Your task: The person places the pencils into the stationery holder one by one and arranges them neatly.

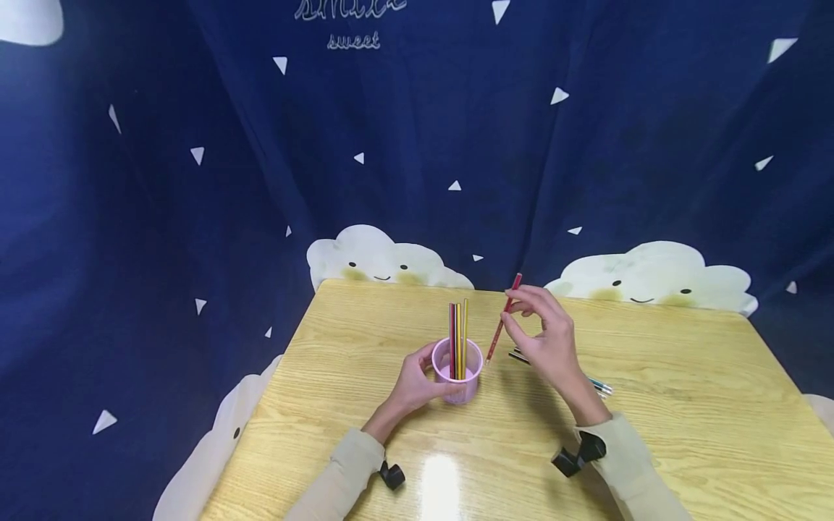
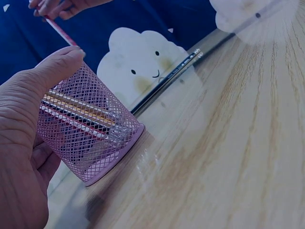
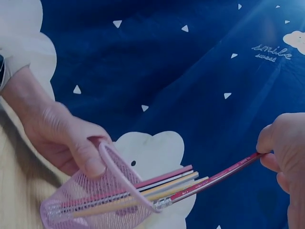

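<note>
My left hand [image 1: 417, 381] grips a pink mesh pencil cup [image 2: 90, 119] round its side, the thumb near the rim. Several pencils [image 1: 459, 340], in red, dark and yellow, stand inside it. Between thumb and fingertips, my right hand [image 1: 546, 336] pinches a red pencil [image 1: 502, 322] close to its upper end. That pencil slants down toward the cup, its lower end beside the right of the rim in the head view. In the right wrist view its metal-banded end [image 3: 163, 203] appears at the rim; whether they touch I cannot tell.
On the wooden table [image 1: 339, 340], several dark pencils [image 1: 599, 387] lie to the right, partly hidden under the right hand and forearm. A dark blue curtain [image 1: 404, 130] with white clouds and triangles hangs behind the table's far edge.
</note>
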A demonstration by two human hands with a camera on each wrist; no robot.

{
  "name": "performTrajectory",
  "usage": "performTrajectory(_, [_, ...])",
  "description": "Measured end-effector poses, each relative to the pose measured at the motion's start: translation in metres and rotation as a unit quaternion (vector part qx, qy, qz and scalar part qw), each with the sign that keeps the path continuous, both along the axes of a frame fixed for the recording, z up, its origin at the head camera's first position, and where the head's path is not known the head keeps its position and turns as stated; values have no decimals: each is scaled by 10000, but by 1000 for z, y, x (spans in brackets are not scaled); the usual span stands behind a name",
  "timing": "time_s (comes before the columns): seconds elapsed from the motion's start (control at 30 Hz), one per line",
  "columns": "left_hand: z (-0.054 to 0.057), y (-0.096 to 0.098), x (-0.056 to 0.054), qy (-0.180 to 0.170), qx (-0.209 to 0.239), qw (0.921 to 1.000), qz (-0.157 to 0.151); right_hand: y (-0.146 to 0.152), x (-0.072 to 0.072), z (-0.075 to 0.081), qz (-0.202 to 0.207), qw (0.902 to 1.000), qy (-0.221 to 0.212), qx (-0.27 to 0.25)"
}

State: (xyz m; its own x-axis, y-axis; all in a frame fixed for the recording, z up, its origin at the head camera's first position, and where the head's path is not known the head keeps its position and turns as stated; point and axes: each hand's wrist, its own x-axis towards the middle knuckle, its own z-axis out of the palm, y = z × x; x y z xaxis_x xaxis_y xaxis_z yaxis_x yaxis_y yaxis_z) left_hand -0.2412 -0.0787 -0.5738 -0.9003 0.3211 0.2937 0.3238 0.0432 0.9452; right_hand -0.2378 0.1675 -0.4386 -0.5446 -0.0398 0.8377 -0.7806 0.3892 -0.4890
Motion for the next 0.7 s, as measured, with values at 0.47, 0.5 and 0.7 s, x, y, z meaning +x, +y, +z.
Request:
performTrajectory(0.47, [1,-1,-1,12,50,9999,-95,-19,-11,-26,239,9985,-496,80])
performTrajectory(0.5, [1,-1,-2,69,26,9999,-100,-19,-14,-34,257,9979,-584,118])
performTrajectory(0.7, [0,0,-3,258,85,9995,-162,-28,-11,-44,265,9969,-679,285])
